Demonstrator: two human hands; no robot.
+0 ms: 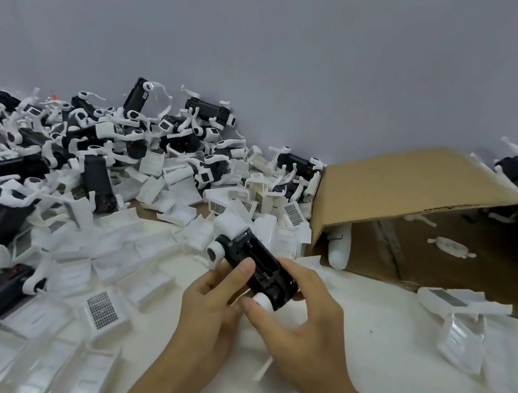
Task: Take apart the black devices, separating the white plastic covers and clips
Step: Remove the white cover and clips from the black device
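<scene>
A black device (255,262) with white round end pieces is held above the table at centre. My left hand (212,303) grips its near side, thumb lying across the black body. My right hand (303,319) holds the lower right end, fingers curled around it and thumb by a white round cap (262,300). A white cover (228,225) is still on the device's far end. A heap of black devices with white clips (68,143) fills the left and back of the table.
Loose white covers (129,254) lie scattered across the table's left and middle. An open cardboard box (418,192) lies on its side at right with white clips inside. More white covers (461,311) sit in front of it. A grey wall stands behind.
</scene>
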